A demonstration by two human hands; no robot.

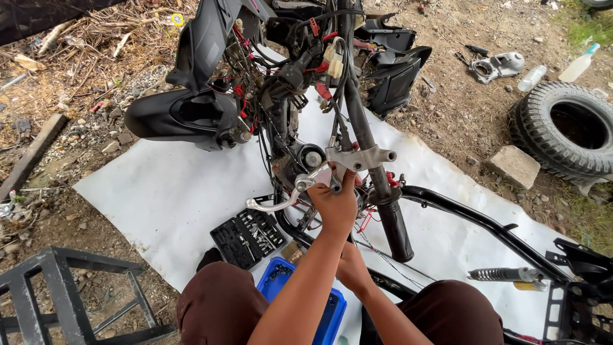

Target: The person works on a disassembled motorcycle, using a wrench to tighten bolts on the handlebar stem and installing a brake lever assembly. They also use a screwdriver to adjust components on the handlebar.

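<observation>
Knees nearest, my left hand [335, 206] was clamped on the stiff, light metal brake lever [281, 197] by its pivot at the handlebar [377, 172]; right hand [352, 267] lower, grip unclear.

Both forearms are bare, with no sleeves, gloves, watch or rings showing. The left hand [336, 206] and right hand [350, 267] are uncovered. Dark reddish-brown trousers [220, 306] cover both knees, plain and unmarked.

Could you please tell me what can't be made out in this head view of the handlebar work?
- Right hand: its fingers and grip are hidden behind the left forearm.
- Left hand: fingertips hidden at the brake lever mount.
- Blue tray: contents masked by arm and knee.
- Socket set: pieces too small.
</observation>
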